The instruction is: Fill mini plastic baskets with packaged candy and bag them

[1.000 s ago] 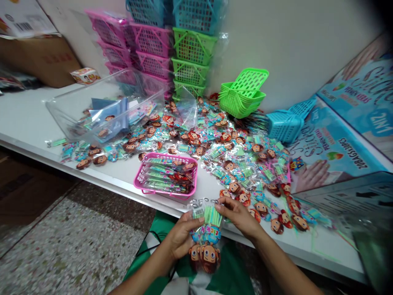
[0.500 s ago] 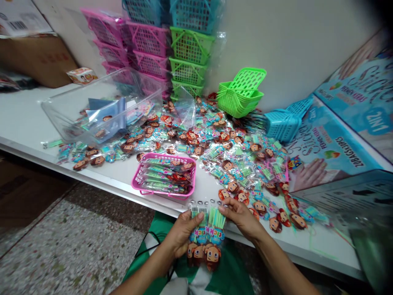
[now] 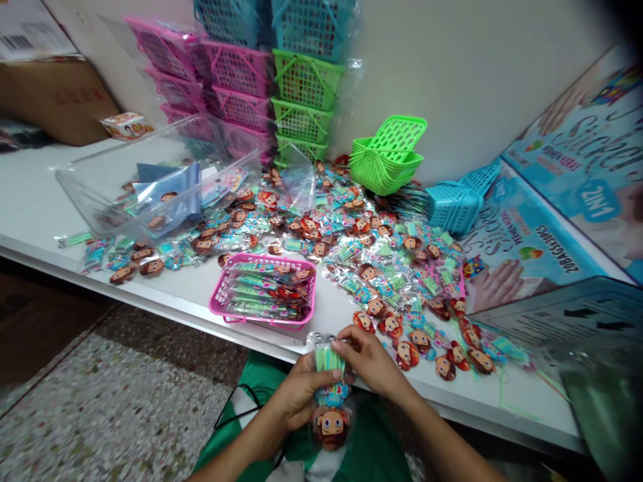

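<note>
Left hand (image 3: pixel 297 396), bottom centre of frame: closed on a small stack of clear packets (image 3: pixel 331 383), thumb laid across the front face, fingers mostly hidden behind. Right hand (image 3: pixel 369 361), just right of it: thumb and fingertips pinching the stack's upper edge. Stack held upright over the person's green clothing (image 3: pixel 376 442), in front of the table edge; green sticks in the top half, a printed cartoon head at the bottom. Packet count cannot be told. Pink basket (image 3: pixel 312 294) on the white table (image 3: pixel 193 301), near frame centre, just above and left of the hands; similar packets (image 3: pixel 266 293) lie in it in rows, sideways. Loose heap of packets (image 3: pixel 372 271) spreads from left of centre to the right of the hands. Clear plastic tray (image 3: pixel 83 194), left of frame, tilted, partly over the heap. Nested green baskets (image 3: pixel 384 171) and blue baskets (image 3: pixel 452 209) stand behind the heap, upper right of centre. Tall stacks of pink, green and blue baskets (image 3: pixel 241 70) at top, left of centre. Printed blue cartons (image 3: pixel 540 221) at right edge.
</note>
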### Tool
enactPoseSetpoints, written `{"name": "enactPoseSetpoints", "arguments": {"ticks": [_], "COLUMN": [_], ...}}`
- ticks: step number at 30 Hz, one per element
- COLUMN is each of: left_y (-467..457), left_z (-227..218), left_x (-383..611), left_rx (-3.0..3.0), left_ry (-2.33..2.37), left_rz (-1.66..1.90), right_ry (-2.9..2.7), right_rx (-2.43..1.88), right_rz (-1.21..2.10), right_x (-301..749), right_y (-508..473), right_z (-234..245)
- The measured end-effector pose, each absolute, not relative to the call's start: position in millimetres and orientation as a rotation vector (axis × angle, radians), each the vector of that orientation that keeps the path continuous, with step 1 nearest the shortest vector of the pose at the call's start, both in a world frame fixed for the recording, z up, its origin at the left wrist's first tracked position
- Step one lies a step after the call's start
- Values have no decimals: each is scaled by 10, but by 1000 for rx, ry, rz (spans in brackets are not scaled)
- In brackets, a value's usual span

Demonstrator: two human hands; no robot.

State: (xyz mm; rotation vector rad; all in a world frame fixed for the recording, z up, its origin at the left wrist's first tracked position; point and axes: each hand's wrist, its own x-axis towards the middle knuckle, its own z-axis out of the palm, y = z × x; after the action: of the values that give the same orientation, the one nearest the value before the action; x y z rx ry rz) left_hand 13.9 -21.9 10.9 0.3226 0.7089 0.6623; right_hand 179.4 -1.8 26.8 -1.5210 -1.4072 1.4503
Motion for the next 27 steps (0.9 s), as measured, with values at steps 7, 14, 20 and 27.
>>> {"name": "enactPoseSetpoints", "arguments": {"ticks": [7,14,20,27], "left_y": [-198,-111,-106,-119], "left_z": [98,90,128,97], "left_x": [94,120,257,161], "left_rx": [89,31,20,41], "left_ry": [727,818,726,810], "left_rz": [612,634,875,690], "right_ry": [-2200,-2295,-2313,-2263], "right_rx": [-2023,-2090,-1821,-1848], "right_rz": [73,32,515,592], "right_x": [2054,2039,1513,2163], "right_y": [678,765,-87,299], "right_z": [184,420,630,448]}}
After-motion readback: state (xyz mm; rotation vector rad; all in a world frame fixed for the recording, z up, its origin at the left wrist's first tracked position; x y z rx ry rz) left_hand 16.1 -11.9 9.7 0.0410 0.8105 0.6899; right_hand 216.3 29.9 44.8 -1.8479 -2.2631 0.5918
